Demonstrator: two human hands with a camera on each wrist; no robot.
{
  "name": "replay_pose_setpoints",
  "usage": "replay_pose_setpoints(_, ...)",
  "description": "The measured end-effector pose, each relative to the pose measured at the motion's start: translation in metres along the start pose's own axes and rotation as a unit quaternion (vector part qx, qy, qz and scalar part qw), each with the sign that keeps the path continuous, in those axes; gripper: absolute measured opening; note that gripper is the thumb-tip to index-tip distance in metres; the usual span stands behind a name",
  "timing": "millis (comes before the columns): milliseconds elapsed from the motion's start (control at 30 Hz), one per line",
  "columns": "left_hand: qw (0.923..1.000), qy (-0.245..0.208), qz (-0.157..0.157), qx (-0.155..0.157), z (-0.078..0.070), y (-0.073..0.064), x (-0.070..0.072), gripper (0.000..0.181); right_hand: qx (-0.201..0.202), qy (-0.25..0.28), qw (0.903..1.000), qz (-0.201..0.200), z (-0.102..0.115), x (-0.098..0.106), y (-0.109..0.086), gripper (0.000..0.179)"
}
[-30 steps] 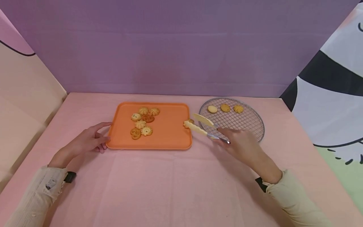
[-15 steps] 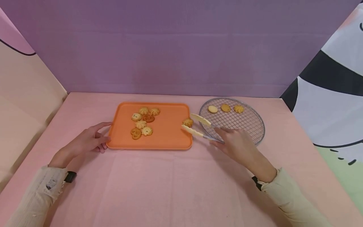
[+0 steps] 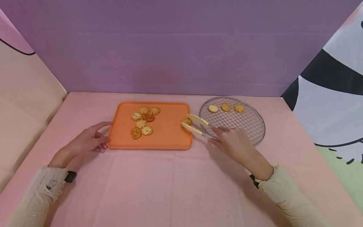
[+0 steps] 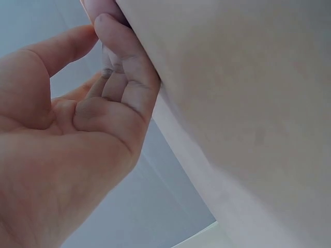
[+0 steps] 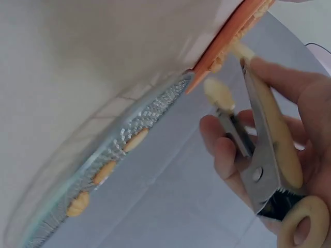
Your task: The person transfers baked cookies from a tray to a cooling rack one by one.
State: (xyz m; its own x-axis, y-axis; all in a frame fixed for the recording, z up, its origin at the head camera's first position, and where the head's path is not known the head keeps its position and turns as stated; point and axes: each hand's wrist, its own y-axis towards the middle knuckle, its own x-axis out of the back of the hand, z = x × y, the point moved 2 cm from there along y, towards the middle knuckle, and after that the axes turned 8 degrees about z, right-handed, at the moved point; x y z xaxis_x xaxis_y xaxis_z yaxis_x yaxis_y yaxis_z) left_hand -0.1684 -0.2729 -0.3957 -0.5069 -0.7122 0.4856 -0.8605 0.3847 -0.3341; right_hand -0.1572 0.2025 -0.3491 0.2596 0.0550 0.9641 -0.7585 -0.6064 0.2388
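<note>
My right hand (image 3: 236, 143) holds a pair of tongs (image 3: 198, 120) with cream tips and metal arms, seen close up in the right wrist view. The tongs' arms stand apart, their tips at a golden ridged cookie (image 3: 186, 122) near the right rim of an orange tray (image 3: 167, 138). Whether the tips touch this cookie I cannot tell. At the tray's left edge my left hand (image 3: 88, 140) touches the rim with thumb and index finger, its other fingers bent below. Left of the tray's middle lie several cookies (image 3: 141, 124), some piped, some pretzel-shaped.
A round wire rack (image 3: 235, 124) stands right of the tray, partly behind my right hand. Along its far side sit a pale oval cookie (image 3: 213, 108), a golden oval cookie (image 3: 226, 107) and a star-shaped cookie (image 3: 239, 108). A purple backdrop (image 3: 181, 56) rises behind the table.
My right hand and the tongs have moved slightly left. The ridged cookie has shifted from the right rim a little further onto the tray. The left hand stays put.
</note>
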Motion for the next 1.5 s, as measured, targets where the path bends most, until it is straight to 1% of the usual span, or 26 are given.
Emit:
replay_pose_setpoints(100,1.0000,0.001,-0.001,-0.001,-0.001,-0.001,0.001,0.070,-0.004,-0.010,0.9999,0.013,-0.001,0.004,0.005,0.043)
replay_pose_setpoints(167,1.0000,0.001,-0.001,0.000,-0.001,-0.001,0.002,0.070,-0.008,-0.012,0.9995,0.028,0.000,0.008,0.011,0.042)
replay_pose_setpoints(333,1.0000,-0.002,-0.002,0.006,0.001,-0.002,0.001,0.071,-0.008,-0.005,0.9978,0.066,0.005,0.017,0.023,0.031)
replay_pose_setpoints(433,1.0000,-0.006,-0.002,0.003,0.004,-0.001,0.001,0.071,-0.003,-0.013,0.9972,0.073,0.009,0.020,0.026,0.028)
replay_pose_setpoints(600,1.0000,-0.005,-0.001,-0.004,0.004,0.001,0.000,0.071,-0.001,-0.024,0.9977,0.063,0.012,0.019,0.023,0.028)
replay_pose_setpoints(800,0.9999,-0.001,-0.002,-0.011,0.001,0.000,0.001,0.070,-0.006,-0.012,0.9987,0.049,0.007,0.019,0.017,0.027)
replay_pose_setpoints(933,0.9999,-0.006,-0.003,-0.009,-0.001,0.000,0.000,0.070,-0.017,-0.008,0.9993,0.033,0.000,0.021,0.011,0.030)
replay_pose_setpoints(1067,1.0000,-0.004,-0.001,-0.003,-0.002,-0.001,0.000,0.070,-0.034,0.005,0.9987,0.037,-0.008,0.023,0.004,0.035)
replay_pose_setpoints(1167,1.0000,-0.001,-0.002,0.000,-0.001,-0.001,0.000,0.069,-0.041,0.014,0.9985,0.032,-0.014,0.024,-0.002,0.036)
replay_pose_setpoints(1367,1.0000,-0.002,-0.003,0.004,-0.002,-0.002,-0.001,0.070,-0.046,0.002,0.9989,-0.004,-0.027,0.024,-0.011,0.033)
replay_pose_setpoints(1500,1.0000,0.000,-0.002,0.004,-0.002,-0.002,-0.001,0.070,-0.053,0.000,0.9985,-0.010,-0.037,0.021,-0.015,0.034)
